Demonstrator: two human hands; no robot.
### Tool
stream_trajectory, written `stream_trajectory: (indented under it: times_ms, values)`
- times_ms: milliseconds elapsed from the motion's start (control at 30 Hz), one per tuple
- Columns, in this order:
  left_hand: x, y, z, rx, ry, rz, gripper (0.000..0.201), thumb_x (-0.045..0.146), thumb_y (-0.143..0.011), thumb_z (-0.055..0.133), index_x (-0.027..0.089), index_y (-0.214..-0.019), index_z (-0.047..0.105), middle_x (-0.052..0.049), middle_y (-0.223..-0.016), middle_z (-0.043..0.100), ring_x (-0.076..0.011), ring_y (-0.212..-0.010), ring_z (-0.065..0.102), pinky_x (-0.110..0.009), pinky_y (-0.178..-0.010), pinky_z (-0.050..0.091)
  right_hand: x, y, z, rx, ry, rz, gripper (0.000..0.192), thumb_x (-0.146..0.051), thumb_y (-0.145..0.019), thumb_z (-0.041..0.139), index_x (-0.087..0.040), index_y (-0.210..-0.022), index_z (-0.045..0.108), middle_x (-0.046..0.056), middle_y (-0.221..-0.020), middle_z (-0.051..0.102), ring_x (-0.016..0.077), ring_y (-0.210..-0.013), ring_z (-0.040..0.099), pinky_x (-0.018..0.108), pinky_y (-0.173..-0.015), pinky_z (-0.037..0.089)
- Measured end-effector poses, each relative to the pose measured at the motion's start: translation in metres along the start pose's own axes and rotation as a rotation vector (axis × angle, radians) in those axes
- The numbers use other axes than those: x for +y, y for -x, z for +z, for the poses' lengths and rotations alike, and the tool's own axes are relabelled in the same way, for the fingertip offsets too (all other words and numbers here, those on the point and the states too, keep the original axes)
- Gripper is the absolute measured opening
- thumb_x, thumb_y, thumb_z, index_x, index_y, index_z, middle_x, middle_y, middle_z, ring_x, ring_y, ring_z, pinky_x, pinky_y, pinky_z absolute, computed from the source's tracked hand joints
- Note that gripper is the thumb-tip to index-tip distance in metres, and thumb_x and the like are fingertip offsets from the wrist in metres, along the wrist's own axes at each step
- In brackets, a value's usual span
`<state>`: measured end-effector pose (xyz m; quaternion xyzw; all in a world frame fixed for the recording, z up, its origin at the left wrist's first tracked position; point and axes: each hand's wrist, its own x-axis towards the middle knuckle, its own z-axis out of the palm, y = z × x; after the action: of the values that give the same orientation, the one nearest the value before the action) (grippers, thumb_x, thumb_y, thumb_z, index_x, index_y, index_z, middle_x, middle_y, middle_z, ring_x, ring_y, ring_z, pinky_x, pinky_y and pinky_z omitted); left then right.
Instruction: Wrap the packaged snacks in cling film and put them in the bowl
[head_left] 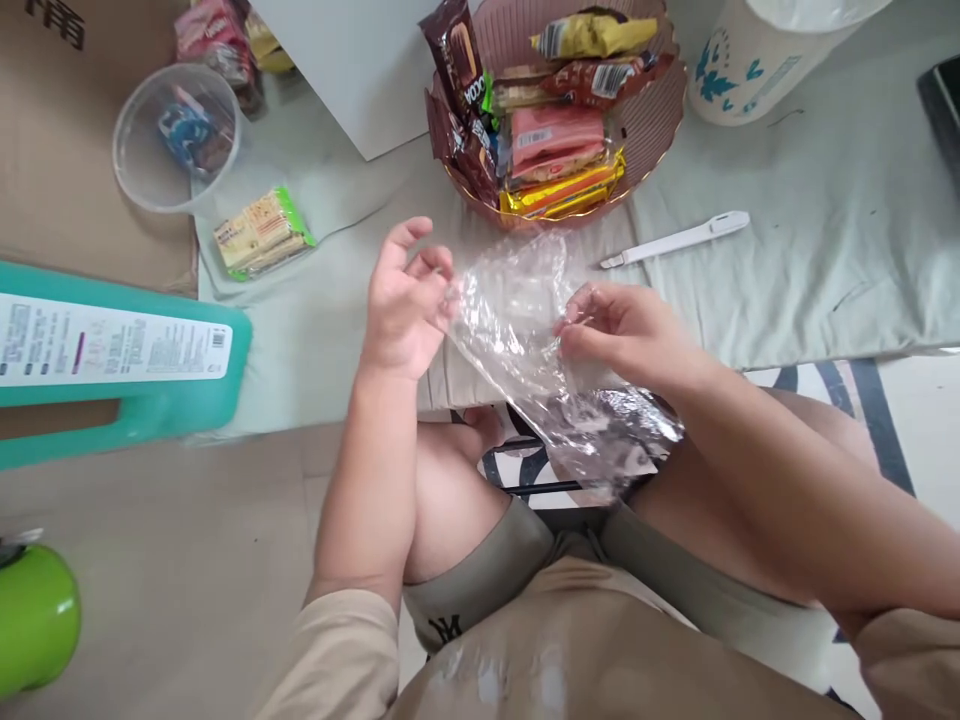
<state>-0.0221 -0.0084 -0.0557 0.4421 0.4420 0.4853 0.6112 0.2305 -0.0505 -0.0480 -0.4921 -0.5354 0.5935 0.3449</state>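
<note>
A clear, crinkled plastic bag (517,340) stretches between my two hands, its lower part hanging past the table edge over my lap. My left hand (405,305) pinches its left edge between thumb and fingers, with the other fingers curled up. On the other side my right hand (626,330) has its thumb and fingertips closed on the bag. Just beyond the hands stands a pink ribbed glass bowl (652,130) of wrapped snacks. A white utility knife (679,240) lies behind my right hand. A wrapped cracker pack (262,235) rests left of my left hand.
At the left are a clear round tub (131,150) with a blue wrapper inside, a cardboard box (75,150) and a teal container (187,405). A white paper cup (757,70) stands at the back right, near a dark object (941,110). Pale cloth covers the table (787,290).
</note>
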Motion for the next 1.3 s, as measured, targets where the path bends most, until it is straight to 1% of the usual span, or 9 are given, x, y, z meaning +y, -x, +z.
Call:
stream_trajectory:
  times_ms: [167,333,500,600,767,867,1067,1200,1300]
  values:
    - [0.001,0.004,0.037,-0.030,0.167,-0.102,0.056,0.071,-0.088,0.062,0.023,-0.115,0.070,-0.009,-0.133,0.073,-0.0297,-0.136,0.064,-0.036,-0.096,0.062,0.003,-0.004,0.004,0.203,-0.158,-0.197,0.026,-0.034,-0.080,0.078,-0.024,-0.082,0.054,0.001,-0.091,0.073,0.0130,-0.068,0.069,0.030,-0.065,0.060]
    - [-0.011,0.008,0.055,-0.210,0.012,-0.229,0.046,0.042,-0.075,0.086,0.019,-0.113,0.072,-0.011,-0.120,0.079,-0.0271,-0.113,0.077,-0.037,-0.094,0.064,0.010,-0.007,0.001,0.328,-0.032,-0.288,0.018,-0.031,-0.084,0.075,-0.026,-0.091,0.059,0.001,-0.103,0.075,0.0144,-0.075,0.073,0.031,-0.070,0.061]
    - [-0.026,0.000,0.052,-0.023,-0.266,0.076,0.010,0.027,-0.085,0.076,0.020,-0.092,0.077,-0.005,-0.098,0.081,-0.0159,-0.080,0.078,-0.026,-0.067,0.062,0.018,-0.012,-0.009,0.389,0.142,-0.364,0.004,-0.023,-0.088,0.065,-0.023,-0.084,0.066,0.002,-0.097,0.076,0.0179,-0.083,0.074,0.036,-0.079,0.060]
    - [-0.029,-0.005,0.050,0.028,-0.286,0.297,0.013,0.033,-0.087,0.078,0.024,-0.078,0.079,-0.003,-0.097,0.080,-0.0145,-0.080,0.075,-0.025,-0.064,0.060,0.016,-0.013,-0.015,0.437,0.232,-0.458,0.014,-0.027,-0.091,0.063,-0.024,-0.077,0.064,0.003,-0.097,0.077,0.0204,-0.092,0.073,0.040,-0.086,0.058]
    - [-0.026,-0.005,0.048,0.092,-0.238,0.338,0.026,0.051,-0.081,0.083,0.028,-0.070,0.078,-0.002,-0.096,0.078,-0.0174,-0.091,0.074,-0.032,-0.076,0.063,0.003,-0.012,-0.021,0.308,0.144,-0.428,0.033,-0.046,-0.082,0.078,-0.030,-0.107,0.066,0.006,-0.125,0.072,0.0260,-0.114,0.068,0.045,-0.101,0.055]
    - [-0.021,-0.003,0.048,0.054,-0.116,0.299,0.024,0.049,-0.073,0.090,0.028,-0.068,0.078,-0.001,-0.100,0.076,-0.0164,-0.095,0.074,-0.032,-0.087,0.062,-0.002,-0.011,-0.020,0.180,0.100,-0.370,0.031,-0.046,-0.078,0.082,-0.028,-0.098,0.067,0.007,-0.124,0.071,0.0289,-0.118,0.066,0.049,-0.105,0.052]
    - [-0.016,-0.001,0.052,-0.080,-0.026,0.027,0.063,0.046,-0.062,0.097,0.035,-0.120,0.073,-0.004,-0.121,0.075,-0.0239,-0.106,0.075,-0.031,-0.080,0.062,-0.002,-0.007,-0.015,0.291,0.031,-0.400,0.019,-0.036,-0.080,0.081,-0.026,-0.075,0.065,0.006,-0.107,0.069,0.0266,-0.104,0.069,0.049,-0.103,0.052]
    - [-0.019,0.001,0.054,-0.030,-0.206,0.030,0.027,0.043,-0.077,0.087,0.024,-0.094,0.079,-0.005,-0.096,0.080,-0.0201,-0.090,0.076,-0.031,-0.080,0.062,0.004,-0.006,-0.019,0.256,-0.017,-0.486,0.020,-0.045,-0.083,0.078,-0.029,-0.093,0.072,0.006,-0.117,0.068,0.0275,-0.111,0.066,0.050,-0.106,0.050]
    - [-0.017,0.002,0.054,0.014,-0.254,0.172,0.013,0.035,-0.079,0.085,0.026,-0.088,0.081,-0.002,-0.096,0.082,-0.0179,-0.091,0.076,-0.030,-0.082,0.062,0.004,-0.007,-0.022,0.311,0.035,-0.449,0.029,-0.054,-0.084,0.076,-0.026,-0.080,0.071,0.008,-0.109,0.069,0.0283,-0.103,0.067,0.052,-0.099,0.052]
